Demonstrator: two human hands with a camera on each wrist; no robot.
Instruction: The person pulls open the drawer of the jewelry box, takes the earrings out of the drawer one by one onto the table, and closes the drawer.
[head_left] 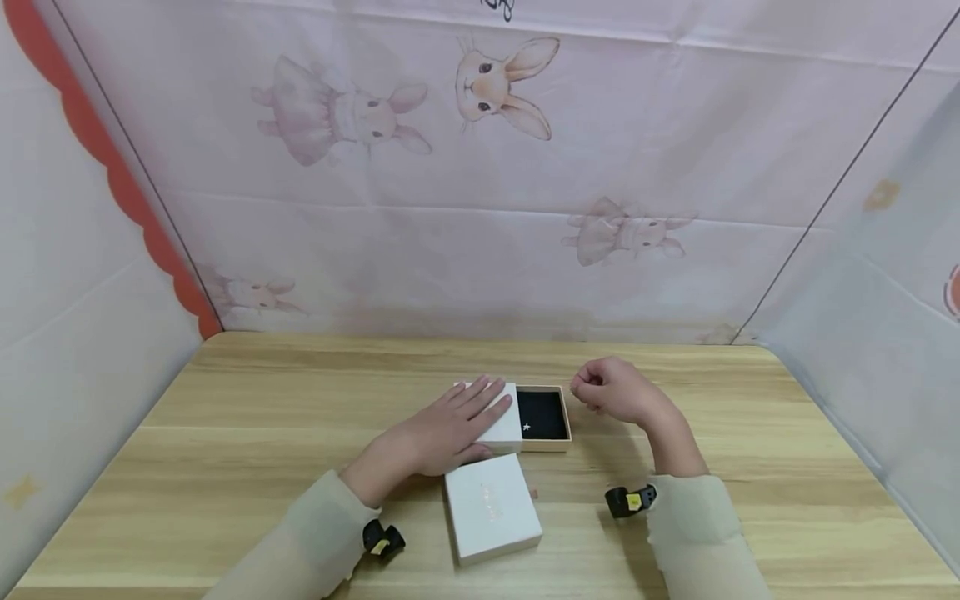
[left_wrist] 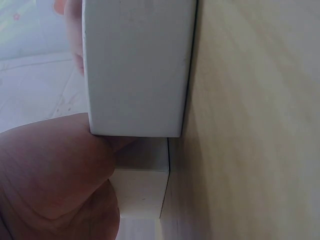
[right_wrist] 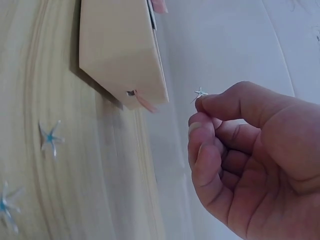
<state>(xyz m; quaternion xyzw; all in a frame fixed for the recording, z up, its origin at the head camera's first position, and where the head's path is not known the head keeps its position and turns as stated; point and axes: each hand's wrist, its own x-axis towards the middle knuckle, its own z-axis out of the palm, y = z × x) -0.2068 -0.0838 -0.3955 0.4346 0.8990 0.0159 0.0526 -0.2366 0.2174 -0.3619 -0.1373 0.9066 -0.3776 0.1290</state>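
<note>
My left hand (head_left: 450,429) lies with straight, spread fingers over the white sleeve (head_left: 504,427) of a small drawer box. The drawer (head_left: 557,445) sticks out to the right, with a black insert (head_left: 543,408) bearing a tiny starfish-shaped piece (head_left: 527,427). Just right of the drawer, my right hand (head_left: 615,387) pinches a small silvery starfish charm (right_wrist: 200,93) between thumb and index finger, its other fingers curled. In the right wrist view, the drawer's end (right_wrist: 122,55) shows a pink ribbon pull (right_wrist: 145,101).
A second white box (head_left: 491,508) with gold lettering sits closed in front of the first. Two starfish pieces with blue centres, one (right_wrist: 51,139) and another (right_wrist: 5,205), lie on the wooden table (head_left: 300,392). Rabbit-print fabric (head_left: 450,183) hangs behind.
</note>
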